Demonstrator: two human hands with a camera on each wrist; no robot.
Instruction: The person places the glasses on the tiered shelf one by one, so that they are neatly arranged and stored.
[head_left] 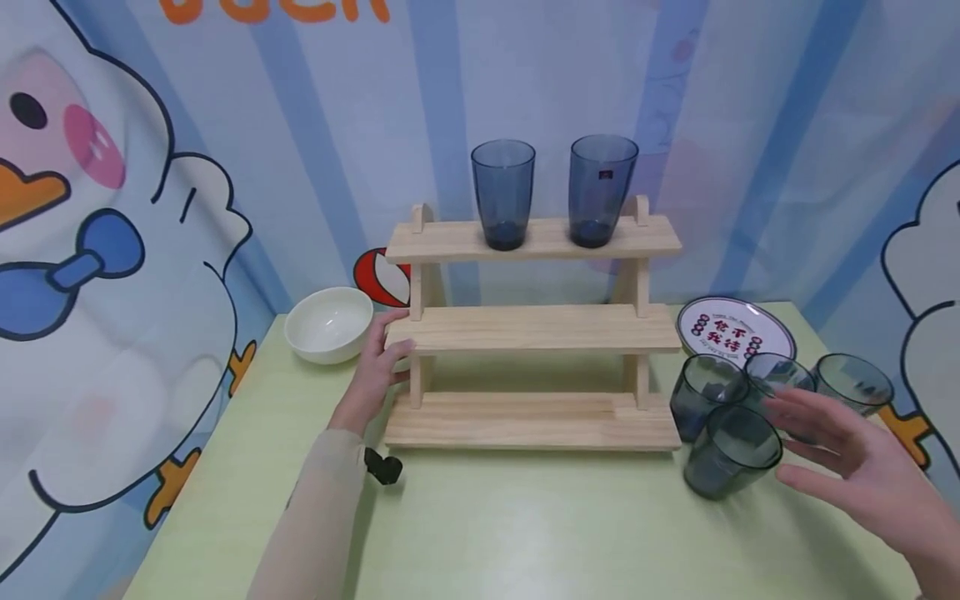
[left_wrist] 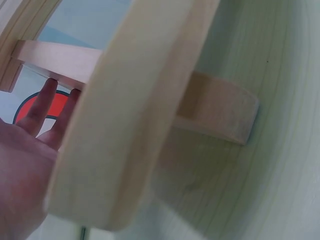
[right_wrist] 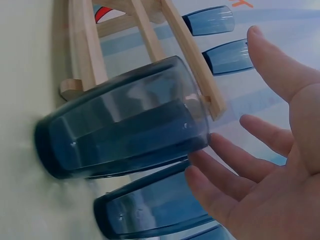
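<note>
I'm steadying the wooden three-tier rack [head_left: 532, 333] w/ my left hand [head_left: 378, 362], fingers curled round the left end of its middle shelf, thumb side toward the upright; in the left wrist view my fingers [left_wrist: 42, 107] are lying against the wood w/ the shelf edge filling most of the pic. My right hand [head_left: 862, 467] is hovering open, fingers spread and relaxed, just beside the nearest blue glass tumbler [head_left: 731, 452], not gripping it; right wrist view is showing the same, fingertips [right_wrist: 220, 165] close to the rim of that tumbler [right_wrist: 125, 125] but I can't tell if they're touching. That tumbler is standing on the green tabletop [head_left: 525, 533] just right of the rack's bottom shelf, at the front of a cluster w/ three more blue tumblers [head_left: 780, 379] behind it. Two blue tumblers [head_left: 551, 193] are standing upright side by side on the rack's top shelf. A white bowl [head_left: 328, 323] is sitting left of the rack, near my left hand, and a printed plate [head_left: 735, 329] is lying behind the cluster.
</note>
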